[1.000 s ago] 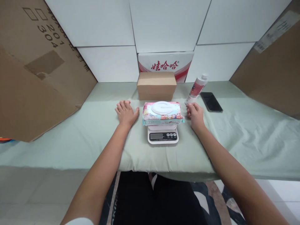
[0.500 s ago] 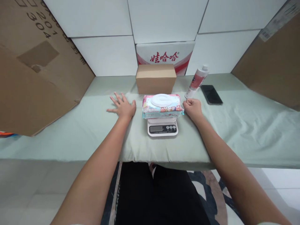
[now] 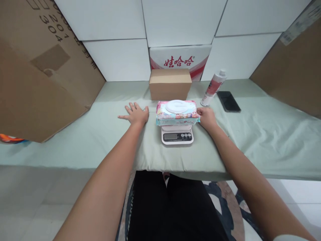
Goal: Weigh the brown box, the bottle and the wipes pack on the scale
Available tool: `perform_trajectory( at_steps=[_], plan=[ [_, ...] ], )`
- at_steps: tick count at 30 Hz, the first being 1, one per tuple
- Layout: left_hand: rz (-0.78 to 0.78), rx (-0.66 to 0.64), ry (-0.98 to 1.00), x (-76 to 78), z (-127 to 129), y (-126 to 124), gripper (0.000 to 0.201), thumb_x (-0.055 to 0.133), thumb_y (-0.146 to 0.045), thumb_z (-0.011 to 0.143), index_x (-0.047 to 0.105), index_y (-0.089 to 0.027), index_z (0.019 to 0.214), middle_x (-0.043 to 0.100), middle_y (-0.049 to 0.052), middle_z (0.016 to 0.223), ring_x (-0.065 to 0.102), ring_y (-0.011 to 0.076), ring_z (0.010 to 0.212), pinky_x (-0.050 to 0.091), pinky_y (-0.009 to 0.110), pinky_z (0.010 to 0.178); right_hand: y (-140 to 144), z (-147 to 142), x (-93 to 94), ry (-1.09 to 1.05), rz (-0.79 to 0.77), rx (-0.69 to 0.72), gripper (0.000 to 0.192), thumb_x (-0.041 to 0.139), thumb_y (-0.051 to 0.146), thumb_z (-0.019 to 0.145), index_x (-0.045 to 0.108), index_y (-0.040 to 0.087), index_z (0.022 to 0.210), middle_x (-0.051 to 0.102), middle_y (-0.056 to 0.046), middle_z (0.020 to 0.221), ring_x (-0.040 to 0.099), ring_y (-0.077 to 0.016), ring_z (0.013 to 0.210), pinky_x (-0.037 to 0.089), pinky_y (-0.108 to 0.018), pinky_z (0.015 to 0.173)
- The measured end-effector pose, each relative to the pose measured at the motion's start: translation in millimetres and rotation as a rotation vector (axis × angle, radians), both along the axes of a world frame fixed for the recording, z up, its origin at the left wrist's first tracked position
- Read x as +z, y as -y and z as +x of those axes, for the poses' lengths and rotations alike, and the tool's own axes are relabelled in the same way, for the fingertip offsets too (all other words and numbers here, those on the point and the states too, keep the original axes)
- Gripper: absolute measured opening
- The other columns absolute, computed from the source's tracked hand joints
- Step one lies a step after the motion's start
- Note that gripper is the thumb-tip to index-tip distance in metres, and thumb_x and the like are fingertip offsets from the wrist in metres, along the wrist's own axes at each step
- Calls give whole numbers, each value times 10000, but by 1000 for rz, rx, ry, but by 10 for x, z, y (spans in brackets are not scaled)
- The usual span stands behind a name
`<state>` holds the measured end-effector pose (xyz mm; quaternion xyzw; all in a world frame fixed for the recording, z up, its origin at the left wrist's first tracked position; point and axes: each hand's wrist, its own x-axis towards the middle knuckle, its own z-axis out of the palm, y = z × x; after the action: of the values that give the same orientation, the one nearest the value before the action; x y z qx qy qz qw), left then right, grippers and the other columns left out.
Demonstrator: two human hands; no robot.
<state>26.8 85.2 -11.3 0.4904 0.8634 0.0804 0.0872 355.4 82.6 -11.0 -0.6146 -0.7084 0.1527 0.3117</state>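
A pack of wet wipes (image 3: 177,114) with a white lid and pink and blue wrapping rests on a white kitchen scale (image 3: 177,142). The scale's dark panel, with a small display and several buttons, faces me; the display's reading cannot be made out. To the left of the pack, my left hand (image 3: 137,114) lies palm down on the cloth, fingers spread, holding nothing. On the other side, my right hand (image 3: 207,117) is a closed fist right beside the pack's right end. I see nothing held in it, though the inside of the fist is hidden.
Behind the pack stands a plain brown box (image 3: 170,89), with a white and red carton (image 3: 180,53) behind it. A tilted white and pink bottle (image 3: 213,87) and a black phone (image 3: 228,101) are at right. Large cardboard sheets (image 3: 50,87) flank the pale green cloth (image 3: 271,140).
The whole view has shifted slightly, so things appear a little farther right. My left hand stays spread on the cloth, and my right fist remains by the pack, which has not moved on the scale.
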Motion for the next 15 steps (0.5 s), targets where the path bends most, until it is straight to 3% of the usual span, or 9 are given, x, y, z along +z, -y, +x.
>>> perform_trajectory(
  at_steps=[15],
  plan=[
    [43, -3, -6, -25, -6, -31, 825, 243, -625, 1007, 276, -198, 1713, 142, 165, 1814, 94, 442, 1694, 64, 925, 1172, -12, 13, -27, -135, 20, 17, 521, 652, 160, 779, 193, 237, 545, 212, 61, 512, 191, -100, 570, 159, -328, 601]
  ],
)
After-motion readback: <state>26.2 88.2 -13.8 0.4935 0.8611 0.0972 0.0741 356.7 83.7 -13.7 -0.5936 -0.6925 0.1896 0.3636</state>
